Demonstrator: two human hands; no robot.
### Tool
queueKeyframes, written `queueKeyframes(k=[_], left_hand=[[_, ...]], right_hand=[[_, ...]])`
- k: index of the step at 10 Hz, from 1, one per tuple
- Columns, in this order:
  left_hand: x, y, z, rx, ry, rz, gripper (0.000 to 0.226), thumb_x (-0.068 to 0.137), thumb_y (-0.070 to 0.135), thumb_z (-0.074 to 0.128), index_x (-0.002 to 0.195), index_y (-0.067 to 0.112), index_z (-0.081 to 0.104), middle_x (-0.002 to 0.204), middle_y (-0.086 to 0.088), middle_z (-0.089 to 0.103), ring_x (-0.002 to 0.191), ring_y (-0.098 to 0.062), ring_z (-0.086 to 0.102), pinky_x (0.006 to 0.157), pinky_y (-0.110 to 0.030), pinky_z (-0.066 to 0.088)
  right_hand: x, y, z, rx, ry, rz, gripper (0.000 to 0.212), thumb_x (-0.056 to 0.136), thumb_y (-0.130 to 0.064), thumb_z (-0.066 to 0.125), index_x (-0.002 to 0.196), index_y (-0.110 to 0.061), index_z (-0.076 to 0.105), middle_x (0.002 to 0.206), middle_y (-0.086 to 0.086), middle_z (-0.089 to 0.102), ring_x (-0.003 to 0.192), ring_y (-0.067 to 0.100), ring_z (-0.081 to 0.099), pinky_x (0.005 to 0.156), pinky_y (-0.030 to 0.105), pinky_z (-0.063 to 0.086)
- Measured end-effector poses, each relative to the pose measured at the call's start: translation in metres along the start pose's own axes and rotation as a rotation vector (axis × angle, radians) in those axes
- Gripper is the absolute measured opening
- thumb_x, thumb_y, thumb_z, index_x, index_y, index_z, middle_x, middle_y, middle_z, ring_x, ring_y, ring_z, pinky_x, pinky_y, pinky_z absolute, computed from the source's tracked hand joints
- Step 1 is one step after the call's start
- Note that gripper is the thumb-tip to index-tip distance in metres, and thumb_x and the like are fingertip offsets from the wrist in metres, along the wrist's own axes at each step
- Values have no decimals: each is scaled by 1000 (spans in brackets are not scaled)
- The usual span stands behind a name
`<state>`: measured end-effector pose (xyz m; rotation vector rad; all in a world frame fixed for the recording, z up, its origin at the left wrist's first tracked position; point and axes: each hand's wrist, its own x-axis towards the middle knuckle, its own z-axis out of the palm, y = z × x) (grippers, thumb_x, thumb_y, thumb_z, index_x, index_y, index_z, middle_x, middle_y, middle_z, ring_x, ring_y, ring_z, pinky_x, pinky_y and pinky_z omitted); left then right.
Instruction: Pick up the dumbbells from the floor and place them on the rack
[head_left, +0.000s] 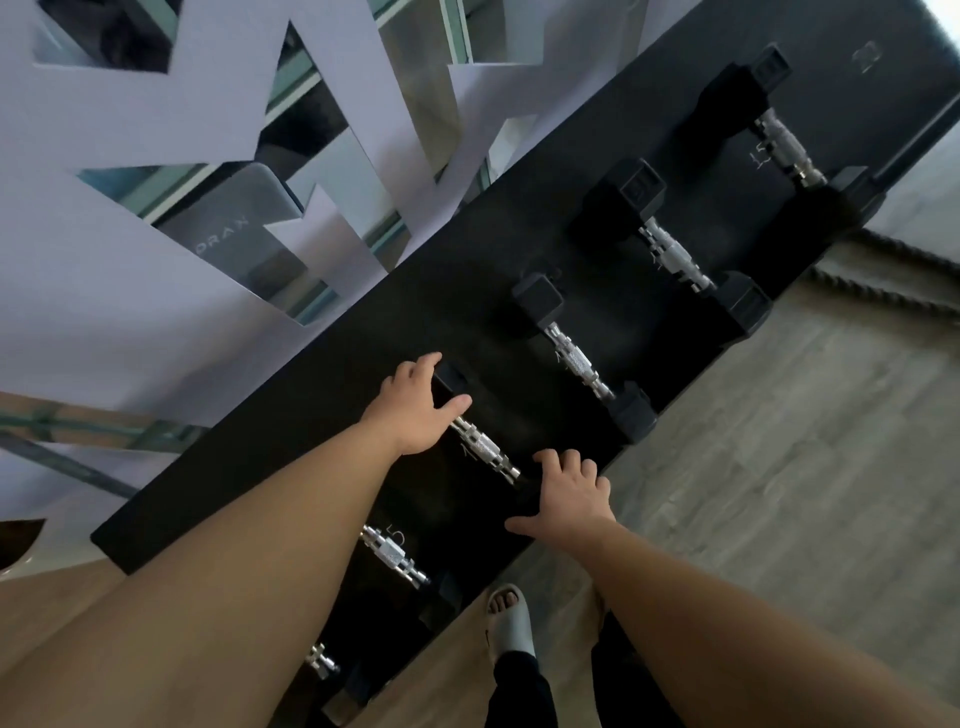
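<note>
A black rack shelf (322, 431) runs diagonally across the view and carries several black hex dumbbells with chrome handles. My left hand (415, 410) grips the far head of one dumbbell (483, 449), thumb near its handle. My right hand (566, 501) wraps the near head of that same dumbbell at the shelf's front edge. The dumbbell lies on the shelf. Beside it to the right sit another dumbbell (576, 358), a bigger one (675, 254) and a third (784, 145). Lower left, my forearm partly hides a dumbbell (395, 556) marked 5.
A white cut-out panel (130, 291) with mirror behind stands past the rack. Grey wood-look floor (779, 493) lies to the right, with a thick rope (883, 280) on it. My foot in a white slide sandal (511, 623) stands close below the shelf edge.
</note>
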<state>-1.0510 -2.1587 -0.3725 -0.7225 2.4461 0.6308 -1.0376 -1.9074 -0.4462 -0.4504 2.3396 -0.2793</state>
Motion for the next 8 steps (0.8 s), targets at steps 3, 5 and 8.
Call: queueKeyframes(k=[3,5,8], left_hand=[[-68,-22,-43,-313,42,39,44,92,62,62,122,31,68,126,8,65,121,-16,60,100,-35,47],[-109,2,-87,-319,45,131,33,89,65,62,103,35,67,106,16,68,102,-3,62,88,-30,47],[-152,61,-128,-265,124,355,41,86,69,64,100,31,69,104,9,70,102,-13,64,93,-36,51]], right_hand=[[-48,19,-64,230,47,113,67,91,-64,63,146,-30,51,146,5,49,137,31,43,110,46,42],[-91,16,-114,343,177,145,56,96,-59,61,142,-27,57,145,5,54,136,32,43,113,46,42],[-156,4,-187,432,434,81,45,94,-57,63,125,-24,67,126,5,67,121,31,59,106,44,49]])
